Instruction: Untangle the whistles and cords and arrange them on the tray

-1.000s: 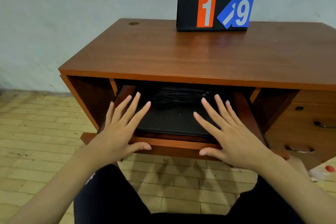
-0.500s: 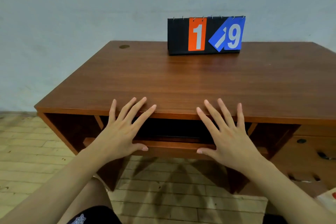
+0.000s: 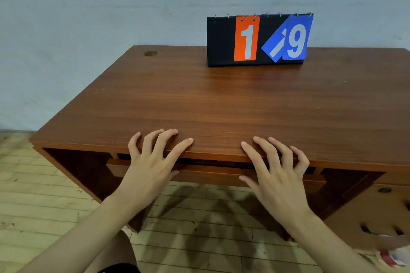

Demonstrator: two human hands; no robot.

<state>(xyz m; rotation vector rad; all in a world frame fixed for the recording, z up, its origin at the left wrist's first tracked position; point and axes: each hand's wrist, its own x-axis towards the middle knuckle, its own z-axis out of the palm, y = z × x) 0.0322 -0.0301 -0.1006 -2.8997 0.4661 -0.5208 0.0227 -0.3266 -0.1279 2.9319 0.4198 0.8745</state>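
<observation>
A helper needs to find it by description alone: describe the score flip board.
Start at the brown wooden desk against the pale wall. At its far edge, right of centre, stands the score flip board, the only thing on the desktop. It is black, ring-bound on top, showing an orange 1 and a blue 9.

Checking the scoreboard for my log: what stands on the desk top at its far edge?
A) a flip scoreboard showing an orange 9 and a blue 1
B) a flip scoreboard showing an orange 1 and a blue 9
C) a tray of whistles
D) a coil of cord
B: the flip scoreboard at the back of the desk shows a white 1 on orange and a 9 on blue; no tray, whistles or cords are in view.
</observation>
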